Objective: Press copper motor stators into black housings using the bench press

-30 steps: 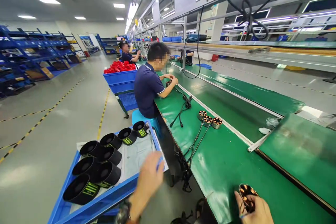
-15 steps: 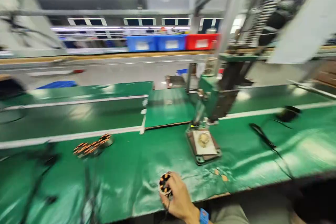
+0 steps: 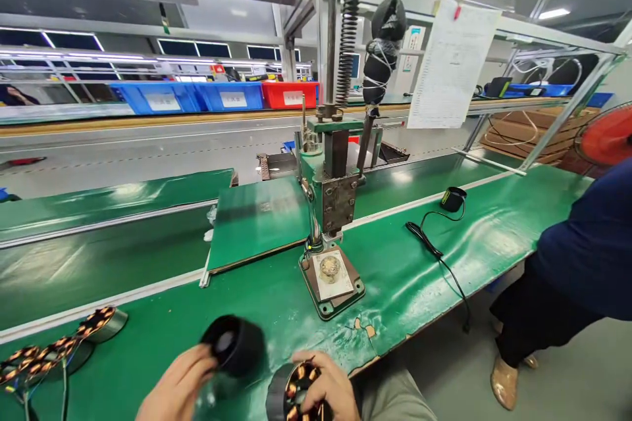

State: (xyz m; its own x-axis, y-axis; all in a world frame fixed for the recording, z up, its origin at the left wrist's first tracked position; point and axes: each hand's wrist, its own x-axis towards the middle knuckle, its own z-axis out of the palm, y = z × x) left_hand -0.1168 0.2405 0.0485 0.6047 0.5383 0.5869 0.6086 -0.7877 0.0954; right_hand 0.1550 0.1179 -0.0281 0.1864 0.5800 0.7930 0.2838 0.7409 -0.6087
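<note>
Left hand (image 3: pixel 180 385) fingers wrap the light, rigid black housing (image 3: pixel 233 344); right hand (image 3: pixel 328 388) fingers clasp the heavier copper-wound stator (image 3: pixel 291 398) by its rim, at 5 o'clock.

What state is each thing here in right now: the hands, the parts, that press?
Left hand: gripping the black round housing, tipped on its side.
Right hand: holding the copper-wound stator.
Green lever press: ram raised, clear of its base plate.
Spare copper-wound stators: lying flat on the green mat.
Black cable: loose, trailing off the edge.
</note>
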